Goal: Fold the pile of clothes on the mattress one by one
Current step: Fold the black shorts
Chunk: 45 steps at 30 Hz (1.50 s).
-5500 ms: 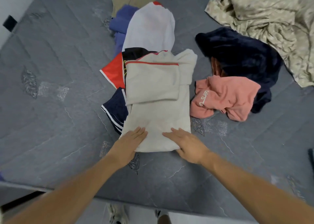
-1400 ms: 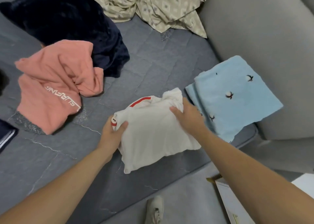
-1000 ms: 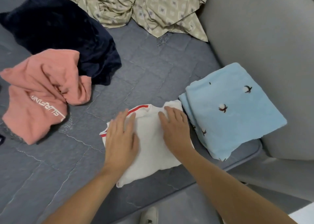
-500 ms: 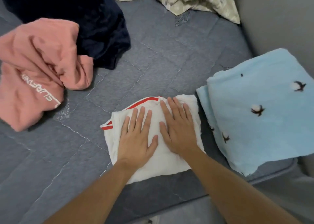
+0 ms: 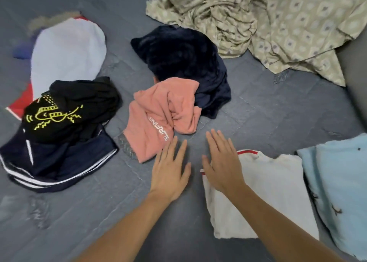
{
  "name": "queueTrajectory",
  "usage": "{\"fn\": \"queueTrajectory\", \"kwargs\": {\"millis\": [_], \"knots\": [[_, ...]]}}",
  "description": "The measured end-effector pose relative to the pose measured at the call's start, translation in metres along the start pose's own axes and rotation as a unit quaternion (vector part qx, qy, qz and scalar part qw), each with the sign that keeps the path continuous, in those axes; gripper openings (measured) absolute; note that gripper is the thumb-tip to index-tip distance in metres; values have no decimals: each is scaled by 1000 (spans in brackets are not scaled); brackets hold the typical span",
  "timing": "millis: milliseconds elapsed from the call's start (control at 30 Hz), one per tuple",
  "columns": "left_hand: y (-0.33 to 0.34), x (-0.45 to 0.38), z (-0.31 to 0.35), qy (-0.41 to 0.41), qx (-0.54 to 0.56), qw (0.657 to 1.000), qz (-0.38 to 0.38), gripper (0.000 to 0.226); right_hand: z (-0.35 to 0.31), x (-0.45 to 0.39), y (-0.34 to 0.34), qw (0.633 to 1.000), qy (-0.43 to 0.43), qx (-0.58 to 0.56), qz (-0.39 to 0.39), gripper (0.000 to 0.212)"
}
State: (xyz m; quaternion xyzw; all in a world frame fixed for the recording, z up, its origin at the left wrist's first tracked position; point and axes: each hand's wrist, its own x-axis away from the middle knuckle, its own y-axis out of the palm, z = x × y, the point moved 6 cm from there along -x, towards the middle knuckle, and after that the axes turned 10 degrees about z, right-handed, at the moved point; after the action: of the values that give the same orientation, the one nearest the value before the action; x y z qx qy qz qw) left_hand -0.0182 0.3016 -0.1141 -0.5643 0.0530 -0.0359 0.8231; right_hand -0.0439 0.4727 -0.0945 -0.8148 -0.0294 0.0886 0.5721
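Observation:
The folded white shirt with red trim [image 5: 272,190] lies on the grey mattress [image 5: 258,114], next to a folded light blue cloth [image 5: 337,184] at the right. My left hand [image 5: 170,168] hovers open over bare mattress, fingertips close to a crumpled pink garment [image 5: 158,118]. My right hand [image 5: 222,162] is open too, its palm over the white shirt's left edge. A dark navy fleece [image 5: 184,63] lies behind the pink garment. At the left lies a pile: a black shirt with a yellow print [image 5: 67,110], navy striped shorts [image 5: 55,162] and a pale garment [image 5: 67,53].
A beige patterned sheet [image 5: 268,23] is bunched at the back right. A grey padded surface [image 5: 355,78] borders the mattress on the right. A strip of bare mattress runs along the front between the left pile and the folded shirt.
Both hands have lifted off the folded white shirt and shifted left toward the pink garment. The view has swung left, bringing the pile at the left into sight.

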Motion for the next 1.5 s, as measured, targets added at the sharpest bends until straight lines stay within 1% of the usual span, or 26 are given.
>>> {"fn": "queueTrajectory", "kwargs": {"millis": [100,267,333,400,500,633,700,767,833,867,900,933,967,1033,1067,1100,1167,1233,1267,1333,1400,1433,1500], "knots": [[-21,-9,-79,-29,-17,999,21,68,-64,-36,31,999,-37,-27,-6,69],[-64,-17,-222,-79,-67,993,54,70,-199,-96,87,991,-120,-51,-22,70],[-87,-24,-277,-92,-74,990,79,71,-253,-119,108,989,-130,-65,-23,69],[-110,-30,-329,-93,-83,986,106,73,-304,-139,133,986,-130,-94,-33,72],[-142,-40,-403,-94,-110,984,108,89,-370,-171,170,986,-132,-95,-38,81],[-168,-62,-476,-117,-104,985,77,112,-423,-221,203,989,-114,-54,-74,106],[-172,-71,-498,-136,-57,987,72,120,-432,-243,206,991,-105,-39,-68,117],[-173,-84,-511,-164,78,983,32,128,-429,-262,202,993,-90,-44,-61,124],[-176,-100,-515,-173,240,955,-19,129,-419,-277,199,993,-70,-42,-88,130],[-181,-109,-514,-171,300,938,-20,122,-415,-283,198,992,-61,-32,-109,134],[-185,-117,-515,-177,337,925,-7,110,-412,-287,198,990,-54,-18,-130,137],[-189,-124,-517,-191,349,917,8,101,-411,-290,197,988,-49,-2,-145,139],[-189,-128,-518,-205,333,920,18,94,-412,-292,195,987,-48,12,-151,140],[-184,-129,-522,-226,261,939,13,74,-418,-292,193,985,-58,37,-157,132],[-181,-127,-524,-231,235,944,12,60,-420,-290,192,983,-66,49,-164,123],[-179,-124,-525,-228,224,947,16,46,-422,-288,192,981,-74,60,-169,110],[-182,-115,-519,-179,216,959,41,28,-423,-281,190,981,-83,70,-162,80],[-189,-104,-505,-98,209,970,72,22,-421,-269,185,984,-81,51,-150,53],[-191,-97,-496,-66,207,972,87,21,-418,-260,183,986,-80,34,-142,45],[-195,-82,-478,-40,217,970,100,22,-408,-236,177,989,-87,4,-118,39],[-195,-65,-460,-40,242,965,93,23,-394,-211,168,991,-90,-25,-96,32],[-194,-56,-453,-54,271,957,88,21,-388,-199,162,991,-90,-44,-85,29],[-198,-43,-441,-113,347,927,88,16,-378,-180,148,991,-75,-90,-62,24]]}}
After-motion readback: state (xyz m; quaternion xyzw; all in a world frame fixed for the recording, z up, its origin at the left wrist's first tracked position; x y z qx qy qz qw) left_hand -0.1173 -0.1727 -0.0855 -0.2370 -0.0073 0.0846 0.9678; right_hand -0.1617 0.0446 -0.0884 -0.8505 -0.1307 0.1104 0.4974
